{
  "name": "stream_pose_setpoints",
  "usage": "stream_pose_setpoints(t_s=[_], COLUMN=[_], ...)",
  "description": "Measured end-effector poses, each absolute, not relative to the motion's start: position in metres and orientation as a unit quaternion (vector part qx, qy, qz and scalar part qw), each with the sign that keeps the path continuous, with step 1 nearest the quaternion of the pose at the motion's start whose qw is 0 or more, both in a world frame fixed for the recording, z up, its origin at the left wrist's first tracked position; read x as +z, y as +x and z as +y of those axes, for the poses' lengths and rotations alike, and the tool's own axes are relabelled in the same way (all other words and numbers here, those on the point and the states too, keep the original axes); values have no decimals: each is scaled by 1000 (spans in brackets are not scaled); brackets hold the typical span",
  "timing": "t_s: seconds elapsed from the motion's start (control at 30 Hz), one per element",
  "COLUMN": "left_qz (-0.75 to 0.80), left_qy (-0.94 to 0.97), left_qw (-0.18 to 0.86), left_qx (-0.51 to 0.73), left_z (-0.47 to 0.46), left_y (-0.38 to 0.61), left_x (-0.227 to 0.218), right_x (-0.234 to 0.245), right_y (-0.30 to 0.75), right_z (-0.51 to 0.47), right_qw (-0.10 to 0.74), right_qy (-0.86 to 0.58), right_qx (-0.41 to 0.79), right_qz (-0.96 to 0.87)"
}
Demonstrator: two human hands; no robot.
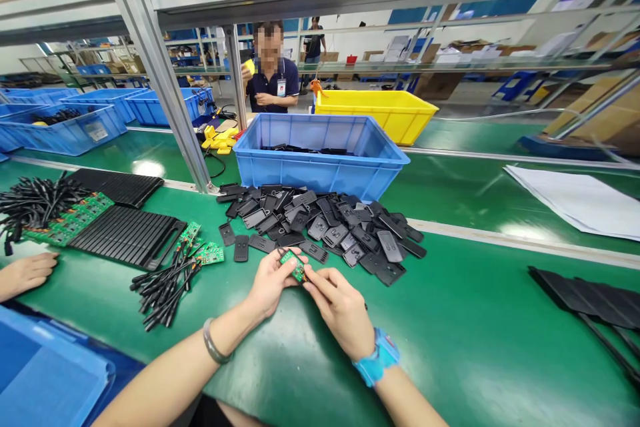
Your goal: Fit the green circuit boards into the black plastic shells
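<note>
My left hand (pixel 270 283) and my right hand (pixel 340 307) meet over the green mat, both pinching a small green circuit board (pixel 293 265) between their fingertips. Just beyond them lies a heap of black plastic shells (pixel 325 227). To the left of my hands lie several green boards with black cables (pixel 170 273) attached. My left wrist wears a metal bangle, my right a blue watch.
A blue bin (pixel 320 153) stands behind the heap, a yellow bin (pixel 375 113) behind that. Black ribbed trays (pixel 125 233) and a cable bundle (pixel 30 203) lie at left. Another person's hand (pixel 25 273) rests at the left edge. A co-worker sits opposite. White sheets (pixel 580 200) and black trays (pixel 590 297) lie at right.
</note>
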State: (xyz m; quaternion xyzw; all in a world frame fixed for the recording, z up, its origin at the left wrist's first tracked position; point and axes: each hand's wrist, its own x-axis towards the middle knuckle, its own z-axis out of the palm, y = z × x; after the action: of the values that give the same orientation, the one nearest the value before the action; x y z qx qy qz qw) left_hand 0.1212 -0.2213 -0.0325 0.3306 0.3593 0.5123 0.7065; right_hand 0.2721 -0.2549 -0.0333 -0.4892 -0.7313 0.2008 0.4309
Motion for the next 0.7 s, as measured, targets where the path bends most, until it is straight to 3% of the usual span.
stream_pose_setpoints(t_s=[0.17, 0.4, 0.57, 0.7], left_qz=[385, 394, 328, 358], left_qy=[349, 382, 360, 392], left_qw=[680, 657, 735, 699], left_qx=[517, 517, 472, 479], left_z=[-218, -220, -218, -214], left_y=[121, 121, 115, 111], left_x=[-35, -37, -31, -29], right_x=[-32, -26, -22, -18], right_y=[270, 276, 277, 277], right_z=[-254, -249, -246, -247], right_qw=[423, 316, 359, 391], right_qy=[-545, -580, -544, -529], right_qx=[268, 349, 493, 538], right_qz=[-672, -665, -576, -527])
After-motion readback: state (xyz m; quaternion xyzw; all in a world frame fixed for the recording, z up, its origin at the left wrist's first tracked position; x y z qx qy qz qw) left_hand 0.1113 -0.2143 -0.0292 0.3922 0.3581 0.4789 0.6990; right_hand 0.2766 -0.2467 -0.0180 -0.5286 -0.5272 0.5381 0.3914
